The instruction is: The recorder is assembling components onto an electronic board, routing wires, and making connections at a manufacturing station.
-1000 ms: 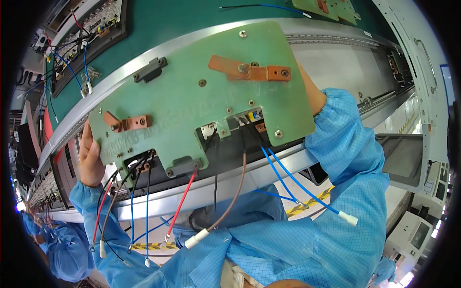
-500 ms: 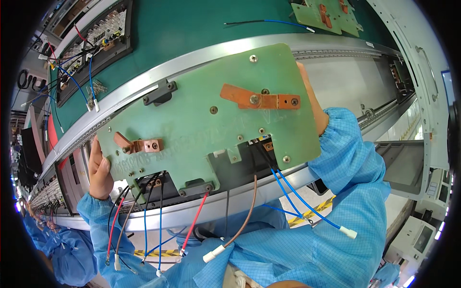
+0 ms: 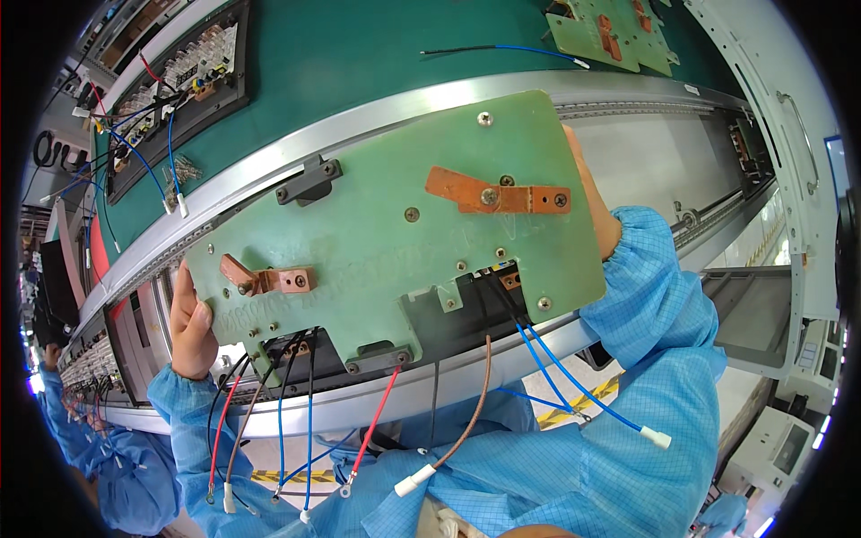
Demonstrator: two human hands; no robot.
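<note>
Both hands grip a large green fixture plate (image 3: 359,233) with copper-brown swivel latches and screws. My left hand (image 3: 191,327) is closed on its left end, the thumb showing at the edge. On the right end is my right hand (image 3: 592,193), its fingers hidden behind the plate. A black tray (image 3: 439,327) shows through the cut-outs beneath. From the lower cut-outs hang several wires: a red wire (image 3: 375,421) with a ring terminal, a brown wire (image 3: 473,408) with a white connector, and blue wires (image 3: 583,390).
A metal conveyor rail (image 3: 404,112) with a chain runs behind the plate. On the green surface lie a loose blue-and-black wire (image 3: 502,48), another green plate (image 3: 592,36) at the far right, and a circuit board in a black tray (image 3: 184,90) at far left. Another person's blue sleeve (image 3: 134,480) shows lower left.
The plate and both hands have shifted slightly right and down, the hanging wires moving along. At the far left, the other person's arm has moved.
</note>
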